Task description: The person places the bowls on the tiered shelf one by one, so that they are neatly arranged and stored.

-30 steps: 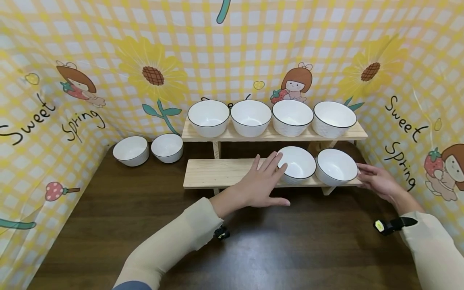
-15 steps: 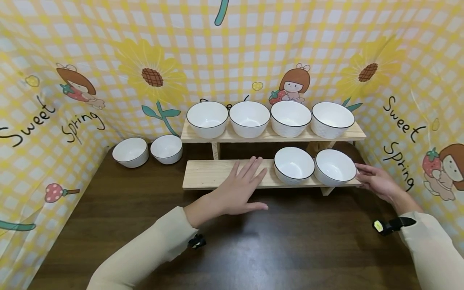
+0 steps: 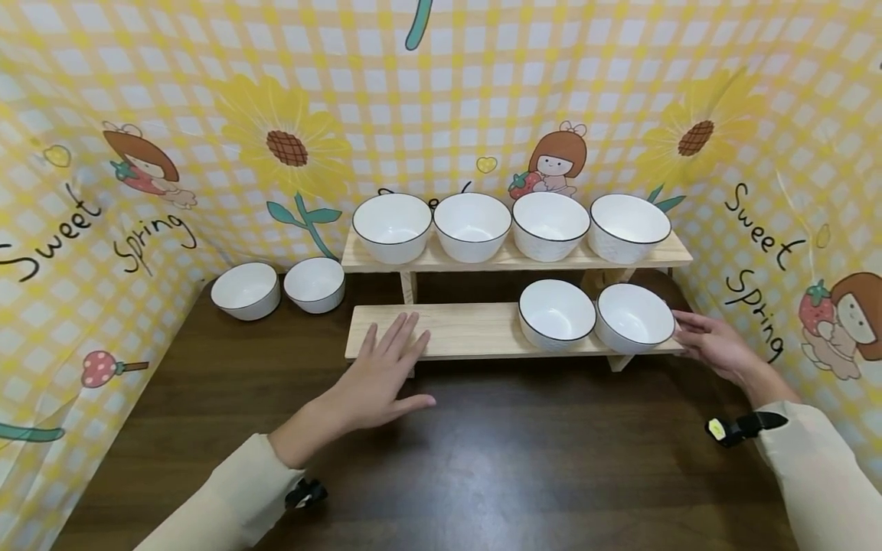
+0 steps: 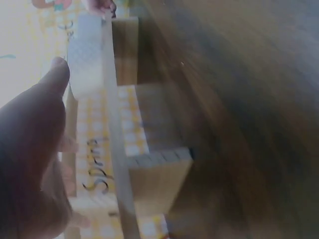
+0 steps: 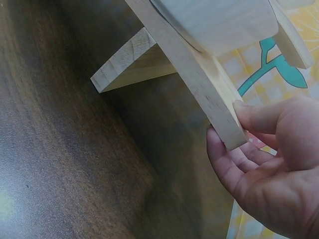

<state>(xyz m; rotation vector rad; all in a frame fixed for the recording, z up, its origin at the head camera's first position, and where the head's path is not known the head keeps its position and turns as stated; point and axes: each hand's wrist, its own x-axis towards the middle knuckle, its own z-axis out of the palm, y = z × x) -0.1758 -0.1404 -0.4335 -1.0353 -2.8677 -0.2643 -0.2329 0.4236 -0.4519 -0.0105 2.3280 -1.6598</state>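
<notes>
My left hand (image 3: 372, 383) spreads its straight fingers over the left part of the lower board of a two-tier wooden shelf (image 3: 468, 329), holding nothing. My right hand (image 3: 720, 348) pinches the right end of that lower board. In the right wrist view, the thumb is on top of the board (image 5: 199, 82) and the fingers curl beneath it. Two white dark-rimmed bowls stand side by side on the lower board: one nearer the middle (image 3: 556, 314), the other (image 3: 634, 317) beside my right hand. The left wrist view is blurred; the left hand (image 4: 35, 154) appears there alongside the board.
Several white bowls line the upper board, the leftmost bowl (image 3: 393, 228) near its left end. Two more bowls, a wider one (image 3: 246, 291) and a smaller one (image 3: 315, 285), stand on the brown table (image 3: 524, 459) left of the shelf. Checked yellow cloth (image 3: 455, 92) encloses the back and sides.
My left hand has moved leftward along the lower board, away from the bowls, fingers still straight. The right hand keeps its hold on the board's end, and the bowls stay in place.
</notes>
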